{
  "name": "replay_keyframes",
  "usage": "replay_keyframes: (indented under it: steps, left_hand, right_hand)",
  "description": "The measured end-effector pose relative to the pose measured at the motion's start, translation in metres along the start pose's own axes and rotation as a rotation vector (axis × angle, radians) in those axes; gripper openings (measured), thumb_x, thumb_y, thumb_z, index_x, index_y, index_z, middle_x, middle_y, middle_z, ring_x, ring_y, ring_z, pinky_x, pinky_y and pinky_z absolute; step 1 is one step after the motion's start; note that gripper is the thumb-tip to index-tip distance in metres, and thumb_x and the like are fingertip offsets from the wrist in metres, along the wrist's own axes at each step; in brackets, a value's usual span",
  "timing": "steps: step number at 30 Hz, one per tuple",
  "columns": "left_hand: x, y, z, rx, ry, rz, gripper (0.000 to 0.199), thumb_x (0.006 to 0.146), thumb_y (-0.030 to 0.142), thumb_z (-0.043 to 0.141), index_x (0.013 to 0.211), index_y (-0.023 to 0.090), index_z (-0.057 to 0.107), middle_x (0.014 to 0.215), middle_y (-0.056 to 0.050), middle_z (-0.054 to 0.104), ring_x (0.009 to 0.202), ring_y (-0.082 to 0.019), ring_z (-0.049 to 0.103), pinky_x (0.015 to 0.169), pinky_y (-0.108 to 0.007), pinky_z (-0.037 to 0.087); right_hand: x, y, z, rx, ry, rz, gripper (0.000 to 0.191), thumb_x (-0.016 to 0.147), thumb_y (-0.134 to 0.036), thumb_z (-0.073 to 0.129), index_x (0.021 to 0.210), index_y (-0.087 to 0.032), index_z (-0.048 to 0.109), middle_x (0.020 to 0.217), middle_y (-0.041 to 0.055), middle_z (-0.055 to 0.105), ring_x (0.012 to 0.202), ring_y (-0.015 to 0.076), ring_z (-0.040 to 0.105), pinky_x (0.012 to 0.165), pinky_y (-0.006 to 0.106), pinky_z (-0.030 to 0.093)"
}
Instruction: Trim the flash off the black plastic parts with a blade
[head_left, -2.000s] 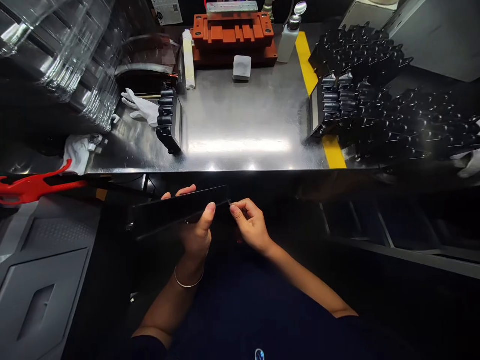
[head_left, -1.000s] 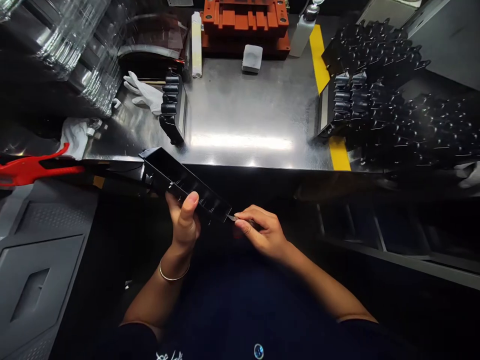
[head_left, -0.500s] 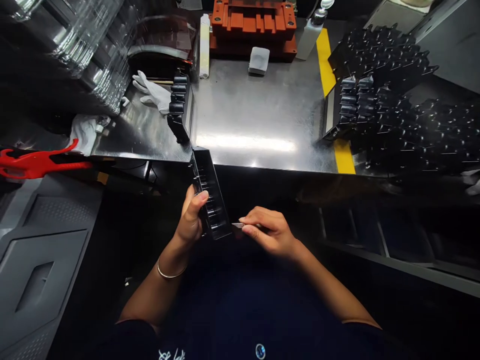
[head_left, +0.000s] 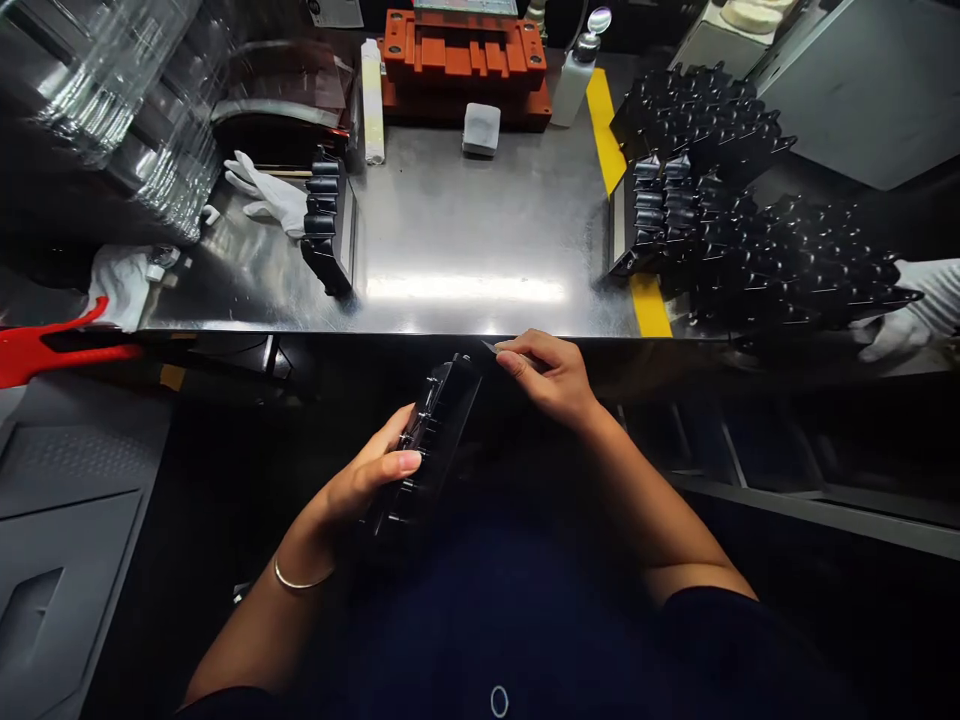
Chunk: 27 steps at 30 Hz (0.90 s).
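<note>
A long black plastic part with a row of ribs tilts in front of the bench edge. My left hand grips it from the left, thumb across its ribbed side. My right hand pinches a small pointed metal blade, its tip just right of the part's upper end and apart from it. The blade's handle is hidden in my fingers. A similar black part stands on the metal bench at the left, beside a white glove.
Many black parts crowd the right side, near a co-worker's gloved hand. At the back are an orange fixture, a white block and a pump bottle. Wrapped stacks and a red tool lie left.
The black part has swung so its upper end leans right. My right hand with the blade has moved up from the part's lower end to near its upper end. A gloved hand shows more at right.
</note>
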<state>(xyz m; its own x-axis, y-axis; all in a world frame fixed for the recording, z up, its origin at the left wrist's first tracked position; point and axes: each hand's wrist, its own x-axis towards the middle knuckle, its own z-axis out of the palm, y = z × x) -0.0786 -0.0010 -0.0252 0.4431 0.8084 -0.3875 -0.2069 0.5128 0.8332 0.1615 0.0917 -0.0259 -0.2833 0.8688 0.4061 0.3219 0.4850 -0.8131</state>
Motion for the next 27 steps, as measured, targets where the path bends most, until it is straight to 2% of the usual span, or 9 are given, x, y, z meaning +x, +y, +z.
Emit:
replay_keyframes:
  steps: [4, 5, 8, 10, 15, 19, 22, 24, 27]
  left_hand:
    - [0.0, 0.0, -0.008, -0.031, -0.05, -0.004, 0.061, 0.075, 0.048, 0.061, 0.127, 0.018, 0.05, 0.091, -0.005, 0.062, 0.074, -0.018, 0.056, 0.079, -0.034, 0.045]
    - [0.0, 0.0, -0.008, -0.052, -0.066, -0.012, 0.061, 0.075, 0.047, 0.061, 0.128, 0.018, 0.049, 0.09, -0.005, 0.062, 0.072, -0.017, 0.055, 0.078, -0.034, 0.045]
    - [-0.003, 0.005, -0.003, -0.106, -0.143, -0.054, 0.063, 0.073, 0.046, 0.062, 0.127, 0.018, 0.05, 0.089, -0.005, 0.062, 0.07, -0.017, 0.055, 0.078, -0.035, 0.046]
    - [-0.006, 0.009, 0.001, -0.128, -0.19, -0.079, 0.06, 0.072, 0.046, 0.061, 0.123, 0.016, 0.053, 0.088, -0.005, 0.062, 0.071, -0.018, 0.056, 0.077, -0.034, 0.046]
    - [-0.007, 0.015, 0.001, -0.126, -0.228, -0.125, 0.047, 0.074, 0.046, 0.059, 0.108, 0.013, 0.06, 0.08, -0.004, 0.061, 0.07, -0.015, 0.054, 0.065, -0.025, 0.042]
    - [-0.003, 0.011, -0.005, -0.101, -0.285, -0.162, 0.05, 0.074, 0.044, 0.058, 0.114, 0.013, 0.06, 0.088, -0.005, 0.062, 0.074, -0.016, 0.053, 0.065, -0.024, 0.041]
    - [-0.003, 0.006, -0.008, -0.089, -0.352, -0.199, 0.054, 0.073, 0.045, 0.059, 0.117, 0.013, 0.06, 0.09, -0.005, 0.062, 0.078, -0.016, 0.052, 0.067, -0.024, 0.041]
    - [-0.005, 0.006, -0.008, -0.12, -0.353, -0.211, 0.057, 0.074, 0.046, 0.058, 0.12, 0.013, 0.059, 0.086, -0.004, 0.061, 0.074, -0.015, 0.05, 0.063, -0.023, 0.039]
    - [-0.007, 0.008, -0.007, -0.168, -0.289, -0.218, 0.057, 0.076, 0.046, 0.054, 0.122, 0.012, 0.057, 0.083, -0.004, 0.06, 0.069, -0.013, 0.049, 0.059, -0.022, 0.038]
  right_hand:
    - [-0.008, -0.012, -0.005, -0.029, -0.229, -0.1, 0.015, 0.09, -0.029, 0.061, 0.089, -0.018, 0.07, 0.075, 0.0042, 0.068, 0.065, 0.0134, 0.061, 0.06, 0.026, 0.048]
    - [-0.008, -0.012, -0.006, -0.053, -0.238, -0.095, 0.016, 0.09, -0.03, 0.06, 0.09, -0.018, 0.07, 0.075, 0.0044, 0.068, 0.065, 0.0131, 0.06, 0.059, 0.026, 0.048]
    - [-0.005, -0.008, -0.012, -0.102, -0.152, -0.06, 0.017, 0.09, -0.031, 0.061, 0.088, -0.018, 0.071, 0.076, 0.0046, 0.069, 0.064, 0.0131, 0.061, 0.06, 0.026, 0.047]
    - [-0.001, -0.008, -0.02, -0.055, -0.196, -0.08, 0.016, 0.09, -0.03, 0.061, 0.088, -0.018, 0.071, 0.076, 0.0048, 0.069, 0.065, 0.0131, 0.061, 0.061, 0.025, 0.047]
    - [0.011, -0.02, -0.042, 0.006, -0.558, -0.173, 0.017, 0.091, -0.028, 0.061, 0.092, -0.014, 0.071, 0.075, 0.005, 0.066, 0.066, 0.0117, 0.06, 0.059, 0.023, 0.044]
    - [0.024, -0.028, -0.053, -0.041, -0.795, -0.157, 0.021, 0.091, -0.032, 0.061, 0.091, -0.015, 0.072, 0.077, 0.0051, 0.067, 0.067, 0.0111, 0.06, 0.06, 0.022, 0.042]
    - [0.031, -0.027, -0.055, 0.014, -0.933, -0.151, 0.021, 0.091, -0.032, 0.061, 0.093, -0.014, 0.073, 0.077, 0.0048, 0.067, 0.068, 0.0111, 0.061, 0.061, 0.021, 0.042]
    - [0.033, -0.026, -0.055, 0.044, -0.954, -0.147, 0.022, 0.09, -0.031, 0.062, 0.094, -0.013, 0.073, 0.078, 0.0054, 0.067, 0.07, 0.0114, 0.061, 0.063, 0.021, 0.043]
    - [0.032, -0.025, -0.052, 0.041, -0.923, -0.14, 0.022, 0.09, -0.032, 0.062, 0.095, -0.013, 0.073, 0.08, 0.0062, 0.068, 0.071, 0.0119, 0.062, 0.063, 0.022, 0.043]
